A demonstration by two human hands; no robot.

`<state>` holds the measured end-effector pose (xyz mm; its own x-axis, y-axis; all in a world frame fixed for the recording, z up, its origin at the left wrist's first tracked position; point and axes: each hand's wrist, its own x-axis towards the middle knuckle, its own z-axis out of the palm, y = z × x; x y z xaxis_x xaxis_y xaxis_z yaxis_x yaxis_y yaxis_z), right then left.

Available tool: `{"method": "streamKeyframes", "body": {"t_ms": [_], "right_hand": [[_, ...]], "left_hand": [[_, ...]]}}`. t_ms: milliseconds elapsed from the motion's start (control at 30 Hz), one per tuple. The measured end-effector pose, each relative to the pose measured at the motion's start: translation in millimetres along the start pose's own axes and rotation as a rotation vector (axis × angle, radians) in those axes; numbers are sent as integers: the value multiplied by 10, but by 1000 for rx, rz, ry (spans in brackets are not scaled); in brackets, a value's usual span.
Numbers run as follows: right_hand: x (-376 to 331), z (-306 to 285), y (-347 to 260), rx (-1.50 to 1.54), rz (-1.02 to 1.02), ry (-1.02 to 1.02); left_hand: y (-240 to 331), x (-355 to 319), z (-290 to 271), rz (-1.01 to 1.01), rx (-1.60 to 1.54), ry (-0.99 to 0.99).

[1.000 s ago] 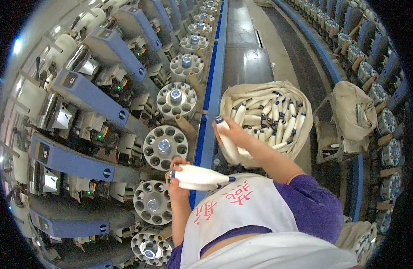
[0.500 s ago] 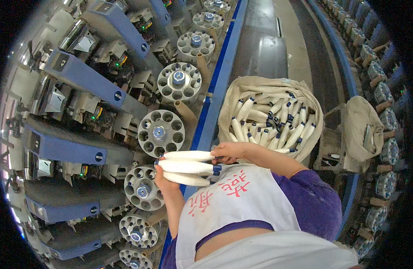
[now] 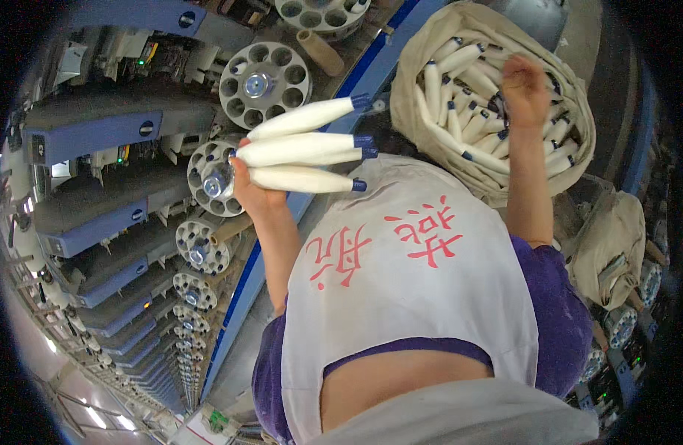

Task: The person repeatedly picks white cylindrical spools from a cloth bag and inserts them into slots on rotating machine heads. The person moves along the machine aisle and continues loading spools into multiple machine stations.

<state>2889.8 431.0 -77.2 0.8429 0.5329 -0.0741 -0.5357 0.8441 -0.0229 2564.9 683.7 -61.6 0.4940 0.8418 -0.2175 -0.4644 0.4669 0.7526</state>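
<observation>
My left hand (image 3: 261, 191) is closed round the ends of several white yarn bobbins (image 3: 301, 152). They fan out to the right, their dark blue tube ends pointing away from the palm. Just behind that hand is a round grey bobbin magazine (image 3: 200, 162), partly covered by it. Over on the right, my right hand (image 3: 525, 93) is at a cream cloth sack (image 3: 410, 89) filled with similar yarn bobbins (image 3: 460, 122). Its fingers bend down toward the bobbins and are blurred, so whether they grip one is unclear.
Another round magazine (image 3: 297, 74) with open pockets stands farther along the machine row. A brown paper tube (image 3: 319, 52) leans beside it. A blue rail (image 3: 241, 297) runs between me and the machines. A second cloth sack (image 3: 605, 259) hangs at the right.
My right hand has left the bobbins in my left hand and moved up and right to the sack. The held bobbins have spread apart. The view has shifted, bringing the sack higher in the picture.
</observation>
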Motion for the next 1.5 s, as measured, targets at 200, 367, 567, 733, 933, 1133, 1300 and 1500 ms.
{"method": "streamKeyframes", "body": {"t_ms": [200, 367, 567, 733, 933, 1133, 1300, 1500], "right_hand": [[-217, 261, 1326, -1663, 155, -805], [-479, -82, 1967, -1979, 168, -881], [-416, -297, 1292, -1591, 937, -662], [-340, -512, 395, -1035, 854, -56], [100, -199, 416, -715, 403, 326], [-256, -466, 1696, -858, 1026, -408], [-323, -324, 1467, -1116, 1460, -408], [-478, -308, 991, -816, 1151, -259]], "left_hand": [[-121, 137, 392, 12, 142, -41], [-79, 291, 363, 67, 296, -102], [-116, 279, 192, -167, 104, 77], [-21, 366, 40, -78, 75, 54], [27, 423, 4, -56, -14, -67], [-210, 447, 214, -96, 23, -75], [-171, 428, 107, -96, -49, 151], [-344, 354, -13, -218, -164, 216]]}}
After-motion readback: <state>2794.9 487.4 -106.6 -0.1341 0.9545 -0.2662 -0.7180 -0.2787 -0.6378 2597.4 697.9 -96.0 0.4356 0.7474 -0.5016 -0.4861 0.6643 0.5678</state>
